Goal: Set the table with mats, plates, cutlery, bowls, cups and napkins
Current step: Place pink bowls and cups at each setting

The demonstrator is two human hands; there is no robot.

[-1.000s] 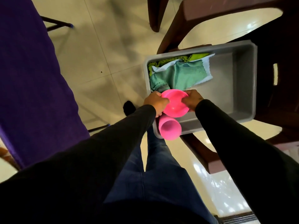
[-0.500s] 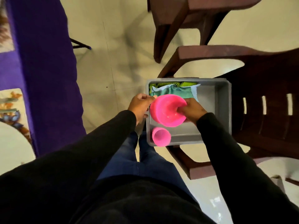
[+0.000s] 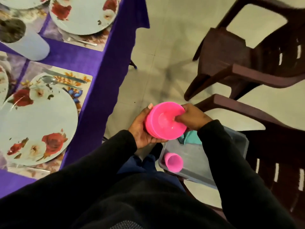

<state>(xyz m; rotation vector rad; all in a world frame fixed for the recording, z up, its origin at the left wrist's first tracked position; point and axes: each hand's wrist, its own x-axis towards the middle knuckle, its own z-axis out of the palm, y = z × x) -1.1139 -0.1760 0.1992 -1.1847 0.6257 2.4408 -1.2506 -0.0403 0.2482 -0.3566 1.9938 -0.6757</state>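
A stack of pink bowls point(image 3: 165, 124) is held up between both hands, above the floor. My left hand point(image 3: 142, 131) cups the stack from below and the side. My right hand point(image 3: 193, 117) grips the top bowl's rim, thumb inside it. Below them a grey bin point(image 3: 198, 171) sits on a chair seat, holding pink cups point(image 3: 174, 161) and green cloth napkins point(image 3: 191, 138). On the left, the purple-clothed table point(image 3: 99, 66) carries floral plates point(image 3: 34, 123) on patterned mats point(image 3: 82, 78), with a spoon point(image 3: 49, 79) and other cutlery beside them.
Two dark brown plastic chairs point(image 3: 247, 60) stand on the right, one under the bin. A white cylindrical holder point(image 3: 24, 40) stands on the table between the place settings. Pale tiled floor point(image 3: 161, 47) lies between the table and the chairs.
The bowl stack has been lifted out of the bin and carried left. My left hand has moved from the bin's edge onto the stack. My view has swung toward the table.
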